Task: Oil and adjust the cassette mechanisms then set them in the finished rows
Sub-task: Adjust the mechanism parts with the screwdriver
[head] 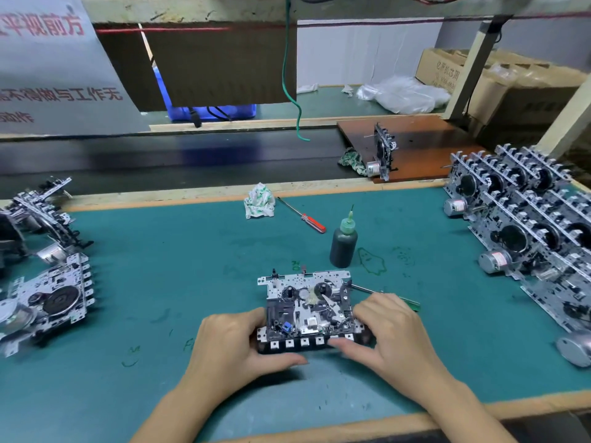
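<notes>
Both hands (307,343) grip one cassette mechanism (308,310), seemingly flat

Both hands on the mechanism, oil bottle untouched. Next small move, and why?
Probably free the right hand and reach for the oil bottle. The cassette mechanism lies flat, face up, gripped by both hands; the left hand alone could steady it. The bottle stands upright just behind it.
</notes>
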The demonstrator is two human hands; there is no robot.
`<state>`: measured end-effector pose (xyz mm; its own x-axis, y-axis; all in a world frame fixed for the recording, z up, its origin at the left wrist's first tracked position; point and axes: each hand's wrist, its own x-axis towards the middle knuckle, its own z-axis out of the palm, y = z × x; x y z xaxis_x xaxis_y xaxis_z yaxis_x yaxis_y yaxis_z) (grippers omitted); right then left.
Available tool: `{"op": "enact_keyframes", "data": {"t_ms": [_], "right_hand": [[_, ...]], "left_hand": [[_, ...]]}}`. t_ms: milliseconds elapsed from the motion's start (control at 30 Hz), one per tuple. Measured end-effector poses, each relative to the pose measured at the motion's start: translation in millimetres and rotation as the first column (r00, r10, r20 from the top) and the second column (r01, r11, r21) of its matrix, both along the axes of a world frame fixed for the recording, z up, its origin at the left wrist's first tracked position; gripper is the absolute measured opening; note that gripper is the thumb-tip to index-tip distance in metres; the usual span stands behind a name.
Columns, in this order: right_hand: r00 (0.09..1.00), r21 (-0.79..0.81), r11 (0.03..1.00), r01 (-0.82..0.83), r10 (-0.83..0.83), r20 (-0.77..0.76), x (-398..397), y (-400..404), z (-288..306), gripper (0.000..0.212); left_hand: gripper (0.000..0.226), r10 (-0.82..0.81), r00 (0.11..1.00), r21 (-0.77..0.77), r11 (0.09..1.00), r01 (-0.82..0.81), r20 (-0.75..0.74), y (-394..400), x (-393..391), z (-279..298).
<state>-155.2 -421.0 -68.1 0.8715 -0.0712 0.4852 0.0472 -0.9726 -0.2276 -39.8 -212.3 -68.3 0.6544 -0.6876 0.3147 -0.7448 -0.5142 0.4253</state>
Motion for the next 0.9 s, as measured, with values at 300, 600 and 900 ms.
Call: {"op": "enact_keyframes", "data": {"t_ms": [300, 600, 900], "right_hand": [[0.973, 0.827, 0.555, 0.088, 0.13, -0.191, 4, 1, 28, 0.055], [0.941, 0.866, 0.407, 0.29, 0.044, -0.335, 28, 7, 33, 0.061], [0.933, 0.343, 0.889, 0.302, -0.203, -0.296, 14, 5, 37, 0.075]], "left_hand": [[0.064, -0.026, 0.942, -0.375, 0.921, -0.107, -0.334, -5, -5, 17], [0.055, -0.051, 0.892, -0.456, 0.872, -0.179, -0.449, -13, -2, 7], [0.05, 0.217, 0.966, -0.295, 0.922, -0.249, -0.138, -3, 8, 10]]}}
